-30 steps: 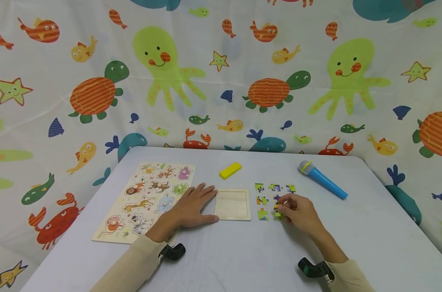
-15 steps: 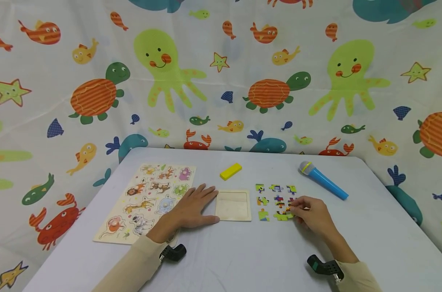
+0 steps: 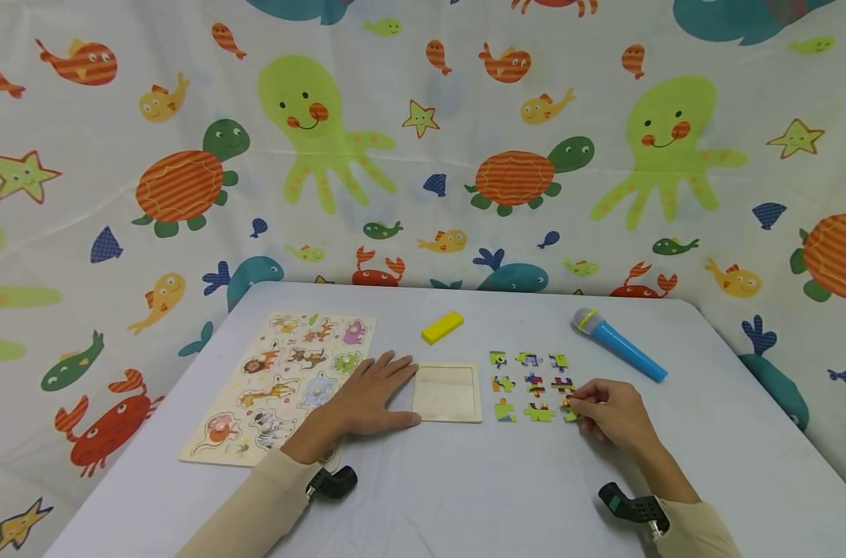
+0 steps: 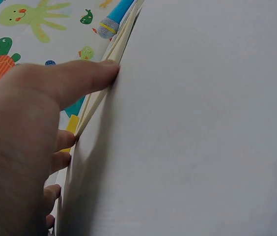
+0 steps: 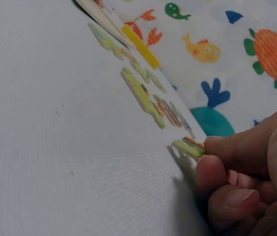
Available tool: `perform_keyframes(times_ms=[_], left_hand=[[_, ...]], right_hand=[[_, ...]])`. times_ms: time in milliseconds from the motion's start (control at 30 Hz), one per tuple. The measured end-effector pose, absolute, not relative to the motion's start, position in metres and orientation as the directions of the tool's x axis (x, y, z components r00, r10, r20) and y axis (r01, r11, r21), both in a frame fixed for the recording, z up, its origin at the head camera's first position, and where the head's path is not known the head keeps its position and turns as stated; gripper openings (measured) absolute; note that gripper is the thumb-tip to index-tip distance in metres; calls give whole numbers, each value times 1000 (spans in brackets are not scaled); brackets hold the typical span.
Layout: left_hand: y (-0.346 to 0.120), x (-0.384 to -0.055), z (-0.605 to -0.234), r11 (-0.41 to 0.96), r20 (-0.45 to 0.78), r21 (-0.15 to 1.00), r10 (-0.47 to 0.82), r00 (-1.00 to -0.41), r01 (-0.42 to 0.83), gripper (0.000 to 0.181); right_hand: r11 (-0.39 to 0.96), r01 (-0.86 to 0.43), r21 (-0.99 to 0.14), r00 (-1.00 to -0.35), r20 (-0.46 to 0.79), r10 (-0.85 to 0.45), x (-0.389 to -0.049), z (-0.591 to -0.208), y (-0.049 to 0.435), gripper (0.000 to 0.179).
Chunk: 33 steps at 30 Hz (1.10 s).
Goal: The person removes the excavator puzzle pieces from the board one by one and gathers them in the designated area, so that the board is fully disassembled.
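Note:
My right hand (image 3: 618, 415) pinches a jigsaw piece (image 5: 187, 148) between thumb and forefinger, at the lower right corner of a grid of small colourful jigsaw pieces (image 3: 538, 412). In the right wrist view the piece is tilted close over the white table, casting a shadow. To the left of the pieces lies a square wooden puzzle frame (image 3: 447, 391) with a raised rim and a bare inside. My left hand (image 3: 370, 395) lies with fingers spread at the frame's left side, thumb at its lower left corner. The left wrist view shows the thumb (image 4: 87, 78) along the frame's edge.
A wooden animal puzzle board (image 3: 283, 387) lies at the left, partly beneath the left forearm. Behind the frame is a yellow block (image 3: 442, 328). A blue toy microphone (image 3: 621, 347) lies at the back right. A printed curtain (image 3: 409, 163) hangs behind the table (image 3: 450, 488).
My right hand has moved right along the front row with the jigsaw piece, uncovering the pieces in the middle and right columns. My left hand has stayed in place.

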<state>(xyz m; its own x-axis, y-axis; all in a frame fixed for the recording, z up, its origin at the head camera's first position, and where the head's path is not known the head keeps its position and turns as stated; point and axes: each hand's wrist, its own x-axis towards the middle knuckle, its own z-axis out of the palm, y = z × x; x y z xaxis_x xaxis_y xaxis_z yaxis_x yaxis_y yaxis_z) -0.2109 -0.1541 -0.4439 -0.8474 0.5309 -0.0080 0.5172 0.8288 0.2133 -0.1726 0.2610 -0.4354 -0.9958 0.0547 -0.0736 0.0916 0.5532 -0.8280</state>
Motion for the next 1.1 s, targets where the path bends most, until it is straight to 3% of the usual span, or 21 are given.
perform_keyframes(times_ms=[467, 1100], left_hand=[[-154, -213, -444, 824, -5, 218, 537, -844, 523, 91], [-155, -212, -440, 818, -20, 239, 543, -840, 523, 91]], right_hand=[[652, 104, -751, -995, -80, 68, -173, -438, 263, 17], [775, 6, -632, -1000, 2, 10, -173, -434, 261, 19]])
